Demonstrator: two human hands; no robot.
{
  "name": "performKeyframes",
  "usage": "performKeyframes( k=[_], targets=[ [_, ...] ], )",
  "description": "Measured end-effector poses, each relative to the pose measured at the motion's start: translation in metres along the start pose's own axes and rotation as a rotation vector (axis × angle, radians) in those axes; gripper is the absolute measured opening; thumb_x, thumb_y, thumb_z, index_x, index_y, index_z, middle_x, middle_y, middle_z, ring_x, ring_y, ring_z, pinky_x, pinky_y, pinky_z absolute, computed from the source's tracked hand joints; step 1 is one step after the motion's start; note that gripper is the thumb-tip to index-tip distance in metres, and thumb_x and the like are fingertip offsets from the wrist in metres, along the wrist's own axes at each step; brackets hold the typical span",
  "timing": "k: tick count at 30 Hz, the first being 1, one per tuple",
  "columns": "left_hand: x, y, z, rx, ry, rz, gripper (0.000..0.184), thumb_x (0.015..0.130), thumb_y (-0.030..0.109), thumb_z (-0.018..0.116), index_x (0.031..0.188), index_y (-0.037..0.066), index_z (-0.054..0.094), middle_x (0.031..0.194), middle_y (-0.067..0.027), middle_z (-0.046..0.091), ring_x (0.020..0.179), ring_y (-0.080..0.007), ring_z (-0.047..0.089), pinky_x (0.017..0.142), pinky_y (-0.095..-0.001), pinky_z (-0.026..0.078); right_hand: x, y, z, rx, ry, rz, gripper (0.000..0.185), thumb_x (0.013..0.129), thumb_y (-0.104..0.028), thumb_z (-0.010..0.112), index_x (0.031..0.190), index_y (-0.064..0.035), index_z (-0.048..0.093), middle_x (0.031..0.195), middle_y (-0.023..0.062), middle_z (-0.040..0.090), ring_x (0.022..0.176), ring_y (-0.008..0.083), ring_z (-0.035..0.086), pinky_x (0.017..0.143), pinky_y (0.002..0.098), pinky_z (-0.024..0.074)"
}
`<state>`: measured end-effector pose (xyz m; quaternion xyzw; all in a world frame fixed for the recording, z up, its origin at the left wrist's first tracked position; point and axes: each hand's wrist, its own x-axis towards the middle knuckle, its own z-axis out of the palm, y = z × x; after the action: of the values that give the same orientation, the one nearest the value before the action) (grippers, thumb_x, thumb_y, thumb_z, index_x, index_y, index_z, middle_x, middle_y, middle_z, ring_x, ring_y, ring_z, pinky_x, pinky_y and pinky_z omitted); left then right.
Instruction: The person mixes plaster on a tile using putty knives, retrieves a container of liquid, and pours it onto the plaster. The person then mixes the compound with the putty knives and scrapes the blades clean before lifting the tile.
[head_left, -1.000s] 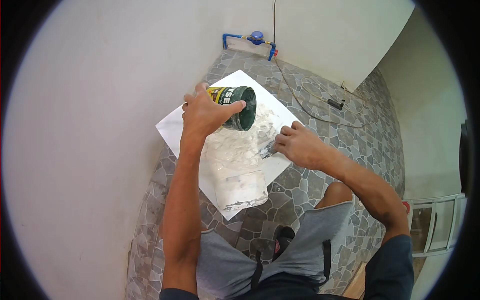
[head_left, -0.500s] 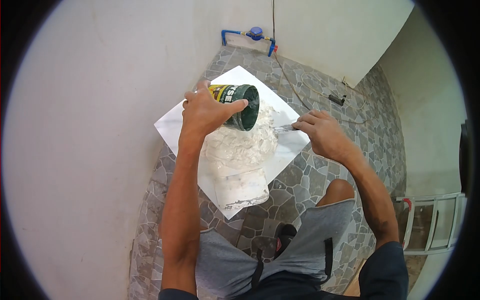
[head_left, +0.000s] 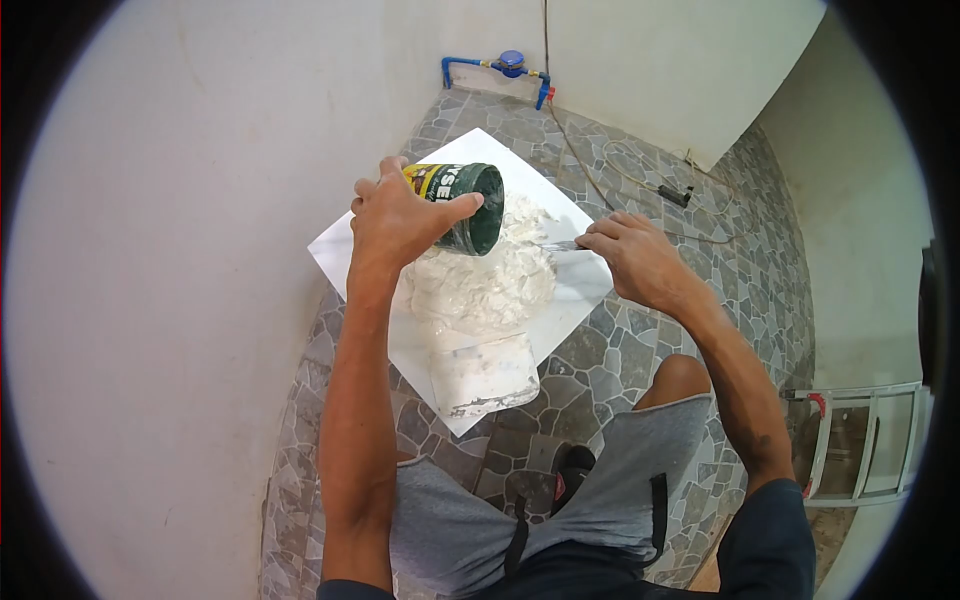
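Scraper [head_left: 565, 246] and can [head_left: 462, 178]: since the first frame, the scraper has been moved farther out and its blade brought to a flatter line; the can has been shifted slightly to the left.
White slab [head_left: 485, 375]: laid on the near side of both grips, its near edge crusted; flat and probably stiff, best taken by its side edges.
Paste [head_left: 490, 285]: heaped between the slab and the grips, partly under the can; judged soft, sticky and dense, better lifted by blade than by fingers.
Right grip: the scraper is pinched by its handle end between the thumb and fingers of the right hand [head_left: 640, 260], the blade being pointed leftward into the paste's edge. It is judged light, with a thin blade that may flex; drag from the paste should be met by a hold close to the blade.
Left grip: the can is clasped by the left hand [head_left: 395, 222], fingers curled over its far side, thumb pressed at the rim. It is tipped sideways over the paste, mouth toward the right grip. Smooth walls may be slippery if smeared; a wide hold around the body is suited to it. Its weight cannot be told.
White board [head_left: 335, 248]: spread beneath both grips, on the stone-patterned floor [head_left: 580, 350].
Blue pipe [head_left: 465, 62]: fixed well beyond both grips, by the wall.
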<state>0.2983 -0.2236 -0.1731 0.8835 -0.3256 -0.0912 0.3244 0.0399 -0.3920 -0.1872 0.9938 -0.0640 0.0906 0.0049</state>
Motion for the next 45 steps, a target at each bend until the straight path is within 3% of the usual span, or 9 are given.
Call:
performKeyframes(
  k=[3, 12, 18, 24, 26, 29, 36, 45],
  targets=[
    [0.001, -0.001, -0.001, -0.057, 0.001, -0.001, 0.108, 0.059, 0.056, 0.084, 0.139, -0.006, 0.046, 0.129, -0.0332, 0.051, 0.122, -0.0478, 0.052, 0.098, -0.0505, 0.049, 0.001, -0.001, 0.002, -0.008, 0.001, -0.009, 0.040, 0.073, 0.006, 0.064, 0.111, -0.0036, 0.071, 0.111, 0.0082, 0.068, 0.109, 0.0272, 0.059, 0.097, 0.0394, 0.0451],
    [0.017, -0.005, 0.009, -0.085, 0.043, 0.039, 0.107, 0.058, 0.057, 0.083, 0.135, -0.010, 0.048, 0.124, -0.0360, 0.052, 0.119, -0.0490, 0.053, 0.096, -0.0539, 0.049, 0.001, -0.004, 0.004, -0.005, -0.004, 0.000, 0.040, 0.072, 0.005, 0.065, 0.110, -0.0038, 0.071, 0.110, 0.0086, 0.068, 0.109, 0.0276, 0.059, 0.098, 0.0398, 0.0454],
    [0.019, -0.004, 0.010, -0.107, 0.035, 0.031, 0.108, 0.059, 0.058, 0.083, 0.135, -0.011, 0.048, 0.124, -0.0357, 0.053, 0.116, -0.0479, 0.057, 0.092, -0.0503, 0.053, 0.001, -0.006, -0.002, 0.015, -0.010, 0.021, 0.038, 0.076, 0.008, 0.064, 0.113, -0.0031, 0.070, 0.113, 0.0106, 0.068, 0.111, 0.0303, 0.061, 0.097, 0.0407, 0.0485],
    [0.021, -0.009, -0.003, -0.444, -0.070, -0.021, 0.113, 0.060, 0.057, 0.086, 0.135, -0.016, 0.046, 0.125, -0.0355, 0.055, 0.116, -0.0410, 0.062, 0.090, -0.0456, 0.056, 0.006, -0.009, -0.003, 0.021, 0.000, 0.036, 0.040, 0.077, 0.009, 0.062, 0.114, -0.0039, 0.070, 0.114, 0.0101, 0.068, 0.111, 0.0301, 0.060, 0.097, 0.0402, 0.0482],
    [0.015, -0.006, -0.014, -0.483, -0.094, -0.044, 0.110, 0.066, 0.055, 0.085, 0.137, -0.017, 0.043, 0.123, -0.0339, 0.058, 0.120, -0.0395, 0.060, 0.098, -0.0443, 0.050, 0.012, -0.014, -0.002, 0.016, -0.008, 0.032, 0.039, 0.078, 0.008, 0.061, 0.114, -0.0044, 0.070, 0.115, 0.0093, 0.068, 0.112, 0.0289, 0.060, 0.098, 0.0401, 0.0471],
    [0.018, -0.014, -0.019, -0.556, -0.090, -0.066, 0.106, 0.071, 0.056, 0.082, 0.138, -0.016, 0.044, 0.122, -0.0311, 0.060, 0.123, -0.0374, 0.057, 0.103, -0.0436, 0.045, 0.025, -0.020, 0.010, -0.046, 0.086, -0.123, 0.036, 0.074, 0.003, 0.064, 0.108, -0.0075, 0.070, 0.107, 0.0055, 0.067, 0.107, 0.0241, 0.060, 0.093, 0.0382, 0.0450],
    [0.019, -0.037, -0.032, -0.679, -0.106, -0.133, 0.093, 0.076, 0.060, 0.076, 0.134, -0.008, 0.052, 0.126, -0.0220, 0.059, 0.123, -0.0301, 0.052, 0.104, -0.0414, 0.037, 0.076, -0.060, 0.018, -0.142, 0.057, -0.379, 0.008, 0.082, -0.013, 0.063, 0.087, -0.0116, 0.069, 0.092, 0.0012, 0.063, 0.099, 0.0195, 0.058, 0.086, 0.0346, 0.0436],
    [0.004, -0.053, -0.050, -0.634, -0.065, -0.151, 0.091, 0.077, 0.058, 0.077, 0.134, -0.008, 0.052, 0.126, -0.0218, 0.058, 0.119, -0.0287, 0.054, 0.102, -0.0388, 0.040, 0.089, -0.067, 0.044, -0.269, -0.169, -0.636, 0.012, 0.083, -0.018, 0.063, 0.077, -0.0130, 0.072, 0.090, -0.0001, 0.066, 0.101, 0.0186, 0.059, 0.083, 0.0347, 0.0453]
  ],
)
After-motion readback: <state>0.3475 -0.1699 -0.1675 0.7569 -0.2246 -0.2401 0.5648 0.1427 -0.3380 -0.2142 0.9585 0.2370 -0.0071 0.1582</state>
